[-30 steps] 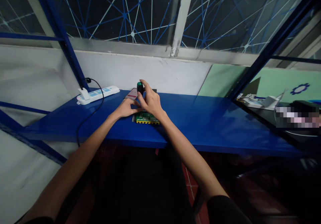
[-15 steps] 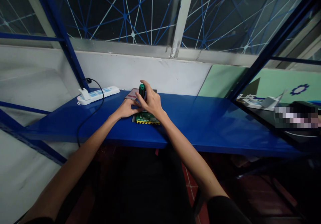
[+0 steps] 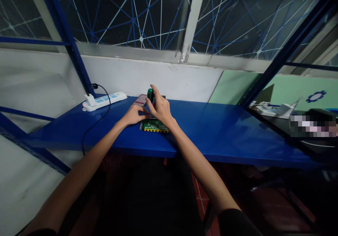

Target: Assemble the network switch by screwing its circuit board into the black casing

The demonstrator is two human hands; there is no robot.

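A green circuit board (image 3: 154, 125) lies on the blue shelf (image 3: 216, 130) near its front edge. My right hand (image 3: 161, 109) is closed round a screwdriver with a green and black handle (image 3: 150, 94), held upright over the board's far side. My left hand (image 3: 135, 115) rests on the shelf at the board's left edge, its fingers pressed against the board. The screwdriver's tip is hidden behind my hands.
A white power strip (image 3: 103, 100) with a black cable lies at the back left. A pinkish flat packet (image 3: 140, 99) sits behind the hands by the white wall. Blue frame posts stand left and right. At the right, a dark table (image 3: 285, 118) carries papers.
The screwdriver handle has shifted slightly right and lower in my right hand. My left hand stays at the board's edge.
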